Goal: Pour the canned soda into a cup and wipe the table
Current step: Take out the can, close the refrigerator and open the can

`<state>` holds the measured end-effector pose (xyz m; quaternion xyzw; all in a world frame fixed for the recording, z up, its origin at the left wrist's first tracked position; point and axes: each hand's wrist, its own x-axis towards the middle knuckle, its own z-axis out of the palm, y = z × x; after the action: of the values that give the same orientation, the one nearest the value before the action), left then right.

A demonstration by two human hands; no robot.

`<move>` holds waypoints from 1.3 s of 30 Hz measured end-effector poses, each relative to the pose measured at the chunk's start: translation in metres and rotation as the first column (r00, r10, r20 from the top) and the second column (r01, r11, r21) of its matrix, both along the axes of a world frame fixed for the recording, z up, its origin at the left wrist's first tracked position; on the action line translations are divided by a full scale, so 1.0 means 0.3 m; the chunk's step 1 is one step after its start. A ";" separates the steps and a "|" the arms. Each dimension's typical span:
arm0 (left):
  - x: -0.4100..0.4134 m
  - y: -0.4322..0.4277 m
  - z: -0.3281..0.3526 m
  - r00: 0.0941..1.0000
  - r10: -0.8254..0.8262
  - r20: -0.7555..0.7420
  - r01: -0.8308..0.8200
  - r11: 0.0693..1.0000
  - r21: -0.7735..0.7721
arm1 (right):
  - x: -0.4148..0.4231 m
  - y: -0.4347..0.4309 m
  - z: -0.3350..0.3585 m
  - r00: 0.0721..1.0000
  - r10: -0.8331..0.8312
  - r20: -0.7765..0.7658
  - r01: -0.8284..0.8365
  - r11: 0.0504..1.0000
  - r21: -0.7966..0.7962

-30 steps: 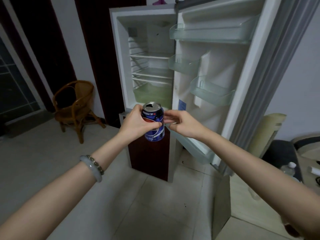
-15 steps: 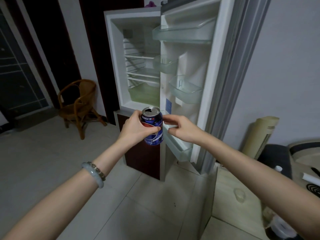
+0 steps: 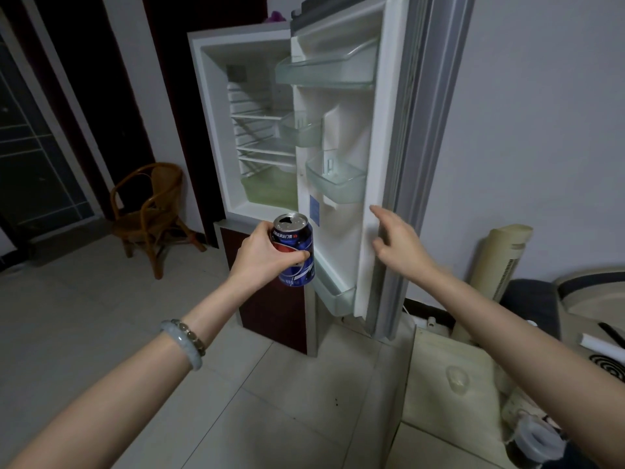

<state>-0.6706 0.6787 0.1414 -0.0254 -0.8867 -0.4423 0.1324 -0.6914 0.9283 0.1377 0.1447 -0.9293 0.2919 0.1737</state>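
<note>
My left hand (image 3: 262,253) grips a blue soda can (image 3: 297,262), held upright in front of the open fridge; the can's top is open. To its right, my right hand (image 3: 399,245) is spread with straight fingers at the inner edge of the open fridge door (image 3: 372,164) and holds nothing. A clear plastic cup (image 3: 457,380) stands on a pale table (image 3: 436,384) at the lower right.
The white fridge (image 3: 216,130) stands open with bare shelves. A wicker chair (image 3: 152,211) sits at the left by a dark doorway. A beige tower fan (image 3: 500,258) leans by the wall. A bottle (image 3: 534,438) stands on the table's near part.
My right hand has left the can's top and moved right to the fridge door's edge, fingers now spread. The view has swung right, and the left hand still holds the can.
</note>
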 end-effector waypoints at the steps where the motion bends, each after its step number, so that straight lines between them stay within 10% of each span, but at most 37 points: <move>1: -0.001 0.006 -0.002 1.000 -0.002 0.001 0.002 1.000 -0.002 | -0.007 0.027 0.000 0.999 -0.031 -0.031 0.031 0.999 0.007; 20: -0.013 -0.005 -0.022 1.000 0.001 0.003 0.000 0.999 -0.047 | -0.060 0.129 -0.009 0.965 -0.260 -0.035 0.260 0.965 0.014; 39: 0.000 -0.164 -0.052 0.994 0.104 -0.026 -0.105 0.993 -0.052 | -0.004 -0.081 -0.087 0.978 0.059 -0.198 0.001 0.957 0.290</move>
<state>-0.6706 0.6296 0.1256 0.0123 -0.8966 -0.4108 0.1649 -0.6927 0.9041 0.1115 0.2114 -0.9369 0.1392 0.2413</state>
